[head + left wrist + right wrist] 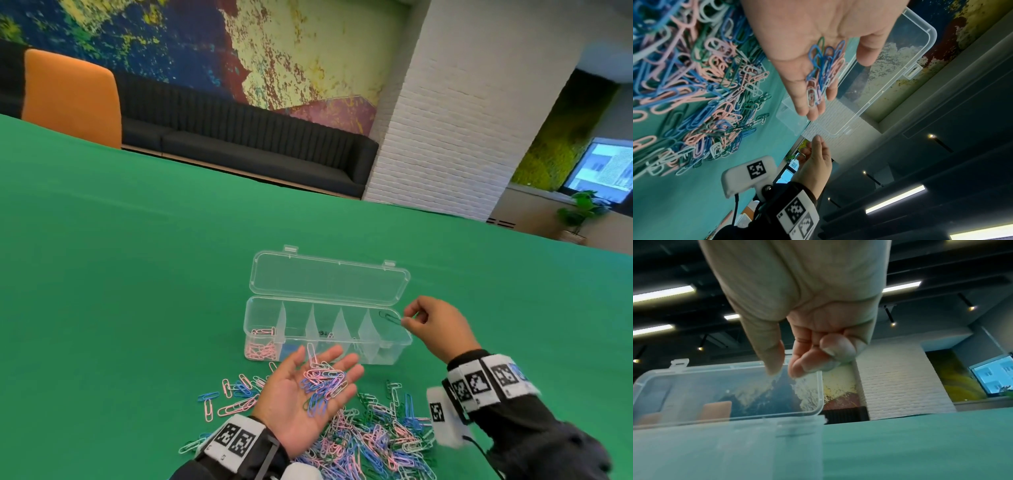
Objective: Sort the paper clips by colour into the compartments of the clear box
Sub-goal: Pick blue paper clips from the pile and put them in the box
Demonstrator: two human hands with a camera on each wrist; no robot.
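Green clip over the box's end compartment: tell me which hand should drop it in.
Right. The right hand already pinches the green clip above the clear box's rightmost compartment; the left hand lies palm-up, carrying mixed clips.

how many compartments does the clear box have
5, side by side in the clear box: leftmost holds pink clips, second something blue, the rest look empty; the right hand holds a green clip over the rightmost.

Pink, blue, green, white paper clips (370, 435); green cloth (137, 257); orange chair (72, 96).
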